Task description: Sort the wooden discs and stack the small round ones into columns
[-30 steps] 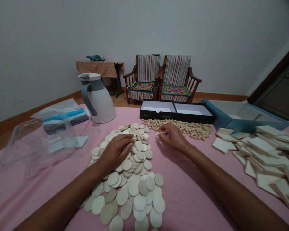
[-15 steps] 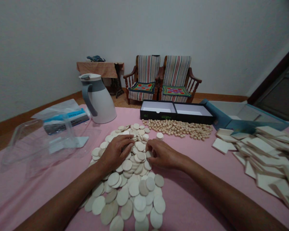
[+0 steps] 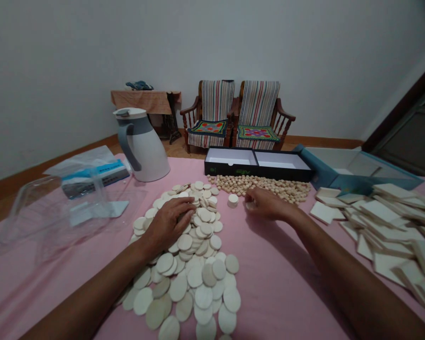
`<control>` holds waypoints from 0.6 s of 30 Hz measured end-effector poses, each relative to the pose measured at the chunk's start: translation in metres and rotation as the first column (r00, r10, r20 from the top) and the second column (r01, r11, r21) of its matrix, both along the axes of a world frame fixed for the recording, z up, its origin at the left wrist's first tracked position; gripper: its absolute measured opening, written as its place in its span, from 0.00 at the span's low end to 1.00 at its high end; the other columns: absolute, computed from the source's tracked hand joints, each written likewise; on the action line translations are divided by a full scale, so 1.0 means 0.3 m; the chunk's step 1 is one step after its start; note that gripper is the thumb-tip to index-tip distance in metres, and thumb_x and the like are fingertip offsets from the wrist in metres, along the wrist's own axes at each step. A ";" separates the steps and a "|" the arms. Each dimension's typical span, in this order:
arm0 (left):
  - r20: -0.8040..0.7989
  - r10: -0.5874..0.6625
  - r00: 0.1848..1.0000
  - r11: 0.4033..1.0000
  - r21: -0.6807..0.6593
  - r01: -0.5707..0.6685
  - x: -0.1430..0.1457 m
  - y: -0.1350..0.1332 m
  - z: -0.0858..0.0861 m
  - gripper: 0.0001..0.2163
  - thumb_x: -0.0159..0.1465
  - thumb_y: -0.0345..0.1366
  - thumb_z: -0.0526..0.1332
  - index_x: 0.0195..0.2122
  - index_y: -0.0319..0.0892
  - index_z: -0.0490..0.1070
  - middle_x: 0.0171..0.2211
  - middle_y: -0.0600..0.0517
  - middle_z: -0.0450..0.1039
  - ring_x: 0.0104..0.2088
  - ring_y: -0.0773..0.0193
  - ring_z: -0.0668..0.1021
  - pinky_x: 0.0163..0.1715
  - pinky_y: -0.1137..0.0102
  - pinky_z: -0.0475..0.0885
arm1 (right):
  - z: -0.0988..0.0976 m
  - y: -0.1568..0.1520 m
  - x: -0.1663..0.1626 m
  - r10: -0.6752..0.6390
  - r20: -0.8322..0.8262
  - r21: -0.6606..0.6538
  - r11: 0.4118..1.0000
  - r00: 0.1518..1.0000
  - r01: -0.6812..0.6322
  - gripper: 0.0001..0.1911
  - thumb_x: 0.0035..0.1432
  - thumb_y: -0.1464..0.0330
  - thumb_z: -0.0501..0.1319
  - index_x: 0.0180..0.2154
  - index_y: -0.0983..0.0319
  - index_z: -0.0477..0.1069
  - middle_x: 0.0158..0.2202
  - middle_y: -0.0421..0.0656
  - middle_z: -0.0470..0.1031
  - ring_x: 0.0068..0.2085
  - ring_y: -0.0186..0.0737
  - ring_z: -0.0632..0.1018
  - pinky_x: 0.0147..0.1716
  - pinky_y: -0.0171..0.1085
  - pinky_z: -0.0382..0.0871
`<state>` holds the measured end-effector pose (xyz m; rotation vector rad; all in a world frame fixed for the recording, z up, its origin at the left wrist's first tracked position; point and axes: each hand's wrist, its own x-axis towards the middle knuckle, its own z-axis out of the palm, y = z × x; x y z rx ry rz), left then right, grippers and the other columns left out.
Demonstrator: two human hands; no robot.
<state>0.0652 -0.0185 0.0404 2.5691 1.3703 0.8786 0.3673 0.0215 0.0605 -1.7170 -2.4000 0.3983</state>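
A pile of pale round wooden discs point(image 3: 193, 264) covers the middle of the pink tablecloth point(image 3: 276, 283). My left hand point(image 3: 170, 223) lies palm down on the pile's far part, fingers curled over several discs. A short stack of small discs point(image 3: 233, 199) stands just right of the pile. My right hand point(image 3: 265, 204) is to the right of that stack, fingers closed in a pinch on a small disc held low over the cloth. Behind it lies a strip of tiny wooden pellets point(image 3: 269, 185).
A white jug point(image 3: 143, 146) stands at the back left beside a clear plastic container point(image 3: 53, 212) and a packet point(image 3: 92, 172). A black two-compartment box point(image 3: 257, 163), a blue lid point(image 3: 350, 170) and many square wooden tiles point(image 3: 386, 226) lie to the right. Two striped chairs point(image 3: 237, 115) stand behind.
My right hand left the disc pile, where it was half a second ago, and moved right and away, past the small stack. My left hand stayed on the pile.
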 end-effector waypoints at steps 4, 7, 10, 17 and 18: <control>-0.017 0.005 1.000 0.997 0.073 -0.004 -0.006 0.006 0.020 0.13 0.66 0.39 0.53 0.43 0.42 0.75 0.50 0.44 0.73 0.51 0.55 0.74 0.51 0.58 0.68 | -0.046 -0.001 -0.013 0.033 -0.004 -0.001 0.999 0.999 -0.033 0.09 0.44 0.74 0.61 0.33 0.62 0.72 0.34 0.46 0.72 0.33 0.40 0.71 0.30 0.35 0.58; -0.049 -0.023 0.999 0.993 0.117 0.029 0.017 0.011 0.072 0.12 0.65 0.41 0.55 0.41 0.43 0.75 0.45 0.46 0.76 0.47 0.56 0.75 0.49 0.59 0.68 | -0.066 0.005 -0.021 0.036 -0.024 0.021 0.999 0.999 -0.035 0.10 0.43 0.75 0.62 0.33 0.62 0.71 0.34 0.47 0.71 0.33 0.40 0.70 0.30 0.35 0.57; -0.156 -0.094 0.983 0.989 0.099 0.111 0.082 0.025 0.132 0.11 0.65 0.39 0.55 0.40 0.42 0.75 0.40 0.46 0.77 0.43 0.57 0.76 0.46 0.61 0.69 | -0.075 -0.002 -0.018 0.036 -0.050 0.054 0.998 0.998 -0.033 0.10 0.43 0.76 0.62 0.32 0.63 0.70 0.34 0.48 0.70 0.35 0.41 0.69 0.31 0.36 0.57; -0.344 -0.217 0.914 0.976 -0.086 0.199 0.306 0.137 0.126 0.14 0.59 0.27 0.59 0.47 0.41 0.72 0.45 0.44 0.73 0.48 0.56 0.74 0.47 0.64 0.69 | -0.136 -0.073 0.025 0.028 -0.264 0.182 0.983 0.964 0.021 0.06 0.50 0.74 0.57 0.34 0.62 0.67 0.34 0.43 0.67 0.36 0.38 0.67 0.34 0.35 0.57; -0.364 -0.222 0.904 0.974 -0.116 0.193 0.333 0.158 0.116 0.16 0.58 0.27 0.59 0.48 0.41 0.71 0.46 0.44 0.72 0.48 0.56 0.74 0.48 0.64 0.68 | -0.151 -0.081 0.030 0.034 -0.301 0.212 0.977 0.953 0.032 0.06 0.50 0.74 0.57 0.34 0.62 0.67 0.34 0.43 0.67 0.36 0.38 0.67 0.34 0.35 0.57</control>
